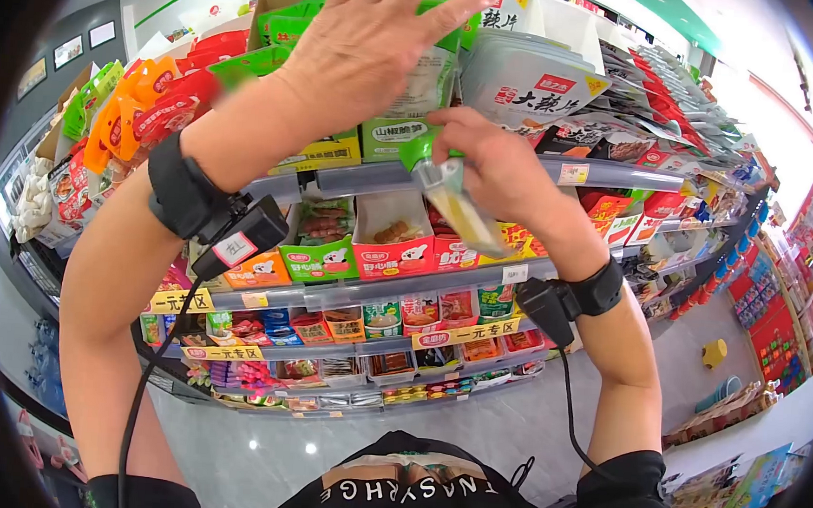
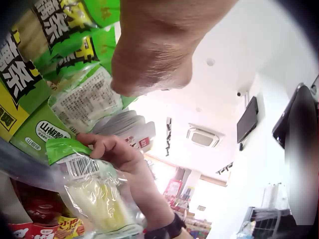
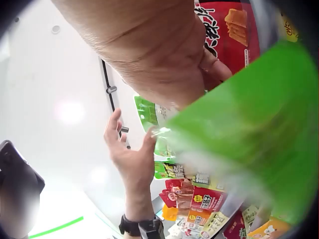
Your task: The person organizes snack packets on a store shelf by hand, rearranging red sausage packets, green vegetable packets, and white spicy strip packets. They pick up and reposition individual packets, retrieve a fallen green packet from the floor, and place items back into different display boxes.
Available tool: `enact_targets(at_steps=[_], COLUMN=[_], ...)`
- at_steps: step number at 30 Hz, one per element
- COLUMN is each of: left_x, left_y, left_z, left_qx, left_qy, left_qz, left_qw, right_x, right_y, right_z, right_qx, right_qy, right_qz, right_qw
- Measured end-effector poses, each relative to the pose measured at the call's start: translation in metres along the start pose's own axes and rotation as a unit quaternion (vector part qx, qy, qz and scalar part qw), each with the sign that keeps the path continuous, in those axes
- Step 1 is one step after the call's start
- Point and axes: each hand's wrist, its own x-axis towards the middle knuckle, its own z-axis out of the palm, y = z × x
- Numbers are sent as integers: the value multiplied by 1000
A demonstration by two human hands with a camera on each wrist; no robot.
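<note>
My right hand [image 1: 503, 167] pinches the green top of a clear snack packet [image 1: 462, 206], which hangs tilted in front of the shelf. In the left wrist view this snack packet [image 2: 97, 199] shows a barcode label and pale yellow contents. Blurred green film of the packet [image 3: 254, 114] fills much of the right wrist view. My left hand [image 1: 363, 56], fingers spread and fairly straight, is up at the green packets on the top shelf. Below it stands a green display box [image 1: 391, 138] with an upright green-and-clear packet [image 2: 87, 99] bearing a white printed label.
Grey packets [image 1: 524, 80] are stacked right of the green box. Orange packets [image 1: 137, 98] lean out at the left. A shelf rail [image 1: 607, 176] runs below them, with lower tiers of boxed snacks [image 1: 393, 239]. Another rack [image 1: 776, 305] stands at the right across the floor [image 1: 255, 445].
</note>
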Motion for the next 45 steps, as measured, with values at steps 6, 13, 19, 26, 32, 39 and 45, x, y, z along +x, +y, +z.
enact_targets(at_steps=[6,13,19,26,32,39,45], left_x=[9,30,41,43,26,42,43], left_y=[8,-5,-3,-11,-17,-18,-18], left_z=[24,3,6,11,46,25,5], left_qx=[16,-24,-43,-40,-39,-29,-81], left_qy=[-13,-224,-304,-329,-194,-326,-348], left_qz=[10,-1,-58,-61,-57,-29,-31], left_qw=[1000,974,950,942,978,944,934], right_x=[-7,3,20,25,31,30,33], right_y=[0,-6,4,8,5,5,1], right_z=[17,25,22,19,19,15,13], right_qx=[-47,-97,-3,60,139,99,53], right_qy=[49,46,33,44,102,131,125], right_qz=[-47,-48,-36,-58,23,24,44], right_qw=[997,993,999,996,985,986,990])
